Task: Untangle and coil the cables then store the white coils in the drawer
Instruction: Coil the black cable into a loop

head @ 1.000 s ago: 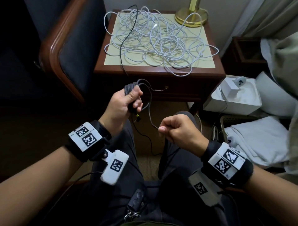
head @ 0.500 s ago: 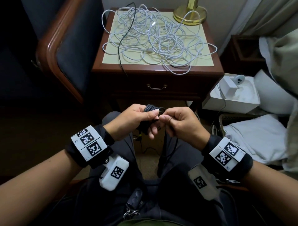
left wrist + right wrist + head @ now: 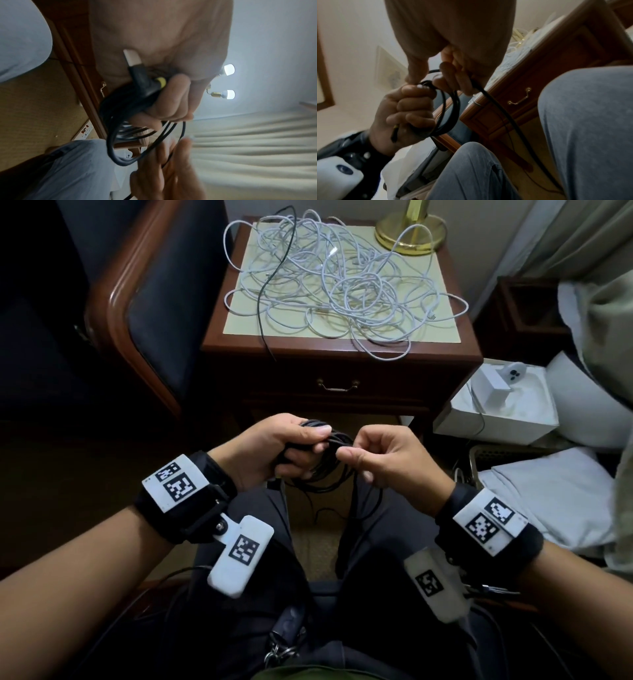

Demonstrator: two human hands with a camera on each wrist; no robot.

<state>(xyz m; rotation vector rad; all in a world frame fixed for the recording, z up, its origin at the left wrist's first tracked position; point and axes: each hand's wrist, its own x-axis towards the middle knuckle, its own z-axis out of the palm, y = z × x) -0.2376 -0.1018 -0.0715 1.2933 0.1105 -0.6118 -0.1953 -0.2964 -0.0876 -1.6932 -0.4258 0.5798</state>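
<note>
Lower centre of the head view: left hand [image 3: 274, 448] clenched round a black cable coil [image 3: 322, 463], right hand [image 3: 383, 457] pinching the next loop against it. Loose tail hanging between the knees, liable to snag and spring the loops apart if the pinch slackens. Mid-frame: drawer [image 3: 337, 386] closed. Upper centre: white cables [image 3: 335, 289] heaped on the bench [image 3: 342, 356], black strand crossing them, likely to drag the tangle off the edge.
</note>
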